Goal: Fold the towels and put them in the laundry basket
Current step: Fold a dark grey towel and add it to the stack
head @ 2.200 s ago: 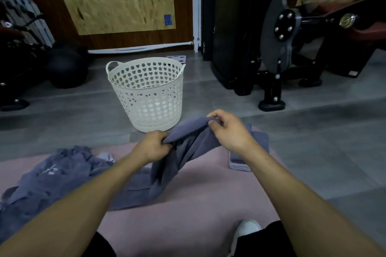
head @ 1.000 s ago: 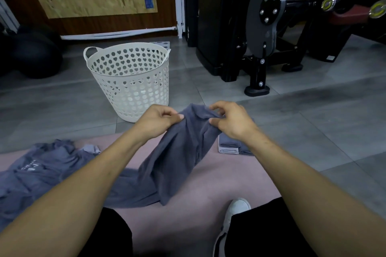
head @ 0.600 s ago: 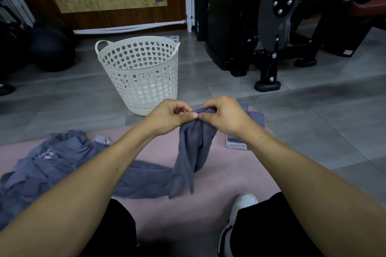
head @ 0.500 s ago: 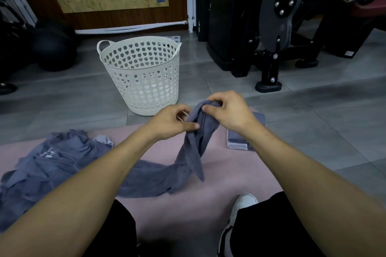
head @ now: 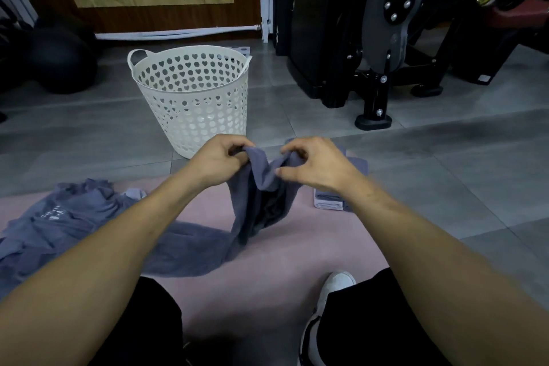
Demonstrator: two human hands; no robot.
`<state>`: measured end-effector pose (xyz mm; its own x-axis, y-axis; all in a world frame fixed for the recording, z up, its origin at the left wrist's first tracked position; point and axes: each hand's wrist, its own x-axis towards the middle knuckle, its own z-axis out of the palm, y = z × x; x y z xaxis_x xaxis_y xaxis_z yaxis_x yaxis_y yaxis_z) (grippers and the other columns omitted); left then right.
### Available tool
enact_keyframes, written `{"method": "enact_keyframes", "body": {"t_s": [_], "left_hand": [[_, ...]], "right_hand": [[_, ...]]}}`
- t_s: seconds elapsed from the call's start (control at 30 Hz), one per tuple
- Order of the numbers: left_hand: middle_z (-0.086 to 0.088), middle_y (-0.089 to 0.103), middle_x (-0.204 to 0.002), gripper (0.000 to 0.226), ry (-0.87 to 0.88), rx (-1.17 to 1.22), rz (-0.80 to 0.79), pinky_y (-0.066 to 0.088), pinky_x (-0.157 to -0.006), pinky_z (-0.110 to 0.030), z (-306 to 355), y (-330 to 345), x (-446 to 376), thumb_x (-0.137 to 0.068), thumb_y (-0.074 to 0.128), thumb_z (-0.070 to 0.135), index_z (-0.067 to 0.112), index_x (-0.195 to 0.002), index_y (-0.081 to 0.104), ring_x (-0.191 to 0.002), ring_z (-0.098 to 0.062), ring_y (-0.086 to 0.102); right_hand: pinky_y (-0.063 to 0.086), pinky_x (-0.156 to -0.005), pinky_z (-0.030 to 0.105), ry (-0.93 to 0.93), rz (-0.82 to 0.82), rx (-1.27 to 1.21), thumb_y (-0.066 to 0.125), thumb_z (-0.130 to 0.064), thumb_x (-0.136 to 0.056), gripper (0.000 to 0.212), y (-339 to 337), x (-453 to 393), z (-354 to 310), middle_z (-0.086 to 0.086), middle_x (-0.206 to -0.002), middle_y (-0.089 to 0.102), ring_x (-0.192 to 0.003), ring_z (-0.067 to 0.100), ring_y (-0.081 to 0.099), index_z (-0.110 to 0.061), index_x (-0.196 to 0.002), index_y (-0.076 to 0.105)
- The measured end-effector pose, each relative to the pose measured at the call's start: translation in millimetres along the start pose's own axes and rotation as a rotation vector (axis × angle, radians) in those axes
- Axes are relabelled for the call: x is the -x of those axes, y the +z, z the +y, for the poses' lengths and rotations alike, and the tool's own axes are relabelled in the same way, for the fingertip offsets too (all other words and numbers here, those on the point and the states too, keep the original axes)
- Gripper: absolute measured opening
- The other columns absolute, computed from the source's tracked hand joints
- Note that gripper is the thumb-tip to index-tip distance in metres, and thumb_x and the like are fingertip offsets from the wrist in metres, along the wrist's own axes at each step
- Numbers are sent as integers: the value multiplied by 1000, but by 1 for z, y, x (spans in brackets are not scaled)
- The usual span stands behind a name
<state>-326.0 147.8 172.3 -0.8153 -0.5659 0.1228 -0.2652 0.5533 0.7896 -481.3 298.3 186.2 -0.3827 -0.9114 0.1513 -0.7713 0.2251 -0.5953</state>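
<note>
A grey towel (head: pixel 261 202) hangs in front of me over the pink mat (head: pixel 267 270), its lower end trailing left on the mat. My left hand (head: pixel 218 162) pinches its top edge on the left; my right hand (head: pixel 315 165) pinches the top edge a little to the right. The white perforated laundry basket (head: pixel 193 98) stands upright on the grey floor just beyond my hands. A pile of crumpled grey towels (head: pixel 56 217) lies on the mat at the left. A folded grey towel (head: pixel 335 202) lies partly hidden behind my right wrist.
A black gym machine (head: pixel 380 47) stands at the back right, its foot on the tiles. A dark ball (head: pixel 59 62) rests at the back left. My knees in black shorts and a white shoe (head: pixel 329 300) are at the bottom edge.
My hands came close together on the towel's top edge, then moved apart again, so the cloth now sags between them. The view has shifted slightly.
</note>
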Motion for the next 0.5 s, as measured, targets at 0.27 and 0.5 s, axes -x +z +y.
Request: {"method": "enact_keyframes", "body": {"t_s": [0.27,0.5], "left_hand": [[0,72,-77,8,33,87,71,47,-64,-17,19,2,6,-84,72,10,16,-80,74,-68,-2,60],[-2,67,-70,17,-178,-146,37,47,-63,-29,-11,-4,10,-87,69,21,17,-71,67,-62,-19,57]], "right_hand": [[49,-56,35,-44,33,75,67,-36,-74,23,18,-14,-10,-1,-58,53,-58,12,51,-24,-59,54],[47,-57,20,105,166,-92,63,-20,-83,10,1,-12,-1,4,-73,68,-72,17,61,-15,-80,71]]}}
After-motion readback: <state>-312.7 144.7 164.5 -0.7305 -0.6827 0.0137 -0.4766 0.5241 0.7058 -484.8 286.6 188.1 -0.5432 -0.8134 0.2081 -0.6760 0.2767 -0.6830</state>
